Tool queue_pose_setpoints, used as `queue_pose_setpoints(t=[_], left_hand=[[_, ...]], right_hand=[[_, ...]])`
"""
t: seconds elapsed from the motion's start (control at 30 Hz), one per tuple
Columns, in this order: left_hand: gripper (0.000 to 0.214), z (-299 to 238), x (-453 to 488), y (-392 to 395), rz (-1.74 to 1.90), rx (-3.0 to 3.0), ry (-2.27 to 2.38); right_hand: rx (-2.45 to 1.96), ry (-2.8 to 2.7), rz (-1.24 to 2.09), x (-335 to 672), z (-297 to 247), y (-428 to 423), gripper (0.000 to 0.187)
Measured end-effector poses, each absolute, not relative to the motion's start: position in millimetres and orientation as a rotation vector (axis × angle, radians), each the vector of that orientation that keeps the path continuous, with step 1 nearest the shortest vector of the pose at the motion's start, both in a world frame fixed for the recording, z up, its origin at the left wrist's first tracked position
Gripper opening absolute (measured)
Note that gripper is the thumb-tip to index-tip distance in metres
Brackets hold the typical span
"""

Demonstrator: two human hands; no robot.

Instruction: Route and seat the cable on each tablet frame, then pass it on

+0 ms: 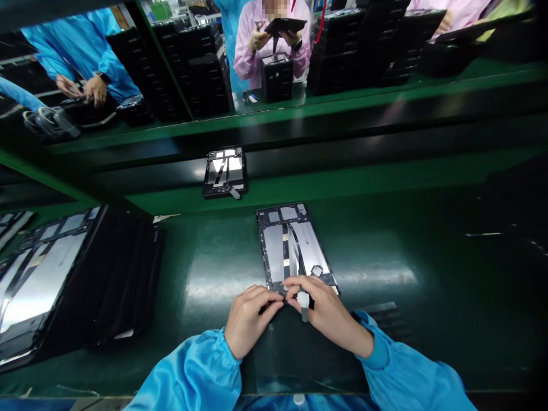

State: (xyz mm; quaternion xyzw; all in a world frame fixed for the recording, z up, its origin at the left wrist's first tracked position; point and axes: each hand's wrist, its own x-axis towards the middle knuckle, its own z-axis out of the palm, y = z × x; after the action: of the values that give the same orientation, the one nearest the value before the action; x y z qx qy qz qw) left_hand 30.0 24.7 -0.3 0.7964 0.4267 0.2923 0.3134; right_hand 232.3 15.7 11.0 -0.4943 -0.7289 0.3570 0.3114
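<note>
An opened tablet (293, 245) lies back-up on the green bench in front of me, showing silver plates and a black ribbon cable. My left hand (248, 317) rests at its near edge with fingers curled and pinched against the frame. My right hand (327, 311) is closed on a small white tool (303, 302) and presses its fingertips on the same near edge. Both hands touch each other at the tablet's bottom rim.
A second opened tablet (225, 173) lies on the dark conveyor strip beyond. A stack of black trays with a tablet (55, 279) sits at my left. Across the line, people in blue and pink coats work among black tray stacks (201, 68).
</note>
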Motion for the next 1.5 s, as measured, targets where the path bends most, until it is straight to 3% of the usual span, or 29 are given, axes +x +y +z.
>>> queue_pose_setpoints(t=[0.23, 0.5, 0.8, 1.0, 1.2, 1.5], left_hand=[[0.016, 0.3, 31.2, 21.4, 0.616, 2.130, 1.235], [0.032, -3.4, 7.2, 10.4, 0.533, 2.820, 1.072], [0.038, -1.9, -1.7, 19.2, 0.344, 3.022, 0.893], [0.038, -4.4, 5.5, 15.5, 0.313, 3.014, 0.953], [0.039, -5.7, 11.2, 7.8, 0.330, 2.997, 1.047], [0.038, -7.5, 12.0, 8.0, 0.407, 2.986, 1.073]], right_hand=[[-1.266, -1.923, 0.943, 227.7, 2.9, 12.1, 0.041], [-1.220, -1.965, 0.816, 226.4, -9.9, 7.8, 0.056], [-1.240, -1.906, 0.884, 225.5, -10.7, 9.1, 0.043], [-1.197, -1.779, 0.964, 239.6, -0.6, 4.4, 0.024], [-1.269, -1.589, 1.237, 255.3, 8.5, -13.4, 0.034], [-1.325, -1.645, 1.191, 243.4, 1.5, -9.6, 0.016]])
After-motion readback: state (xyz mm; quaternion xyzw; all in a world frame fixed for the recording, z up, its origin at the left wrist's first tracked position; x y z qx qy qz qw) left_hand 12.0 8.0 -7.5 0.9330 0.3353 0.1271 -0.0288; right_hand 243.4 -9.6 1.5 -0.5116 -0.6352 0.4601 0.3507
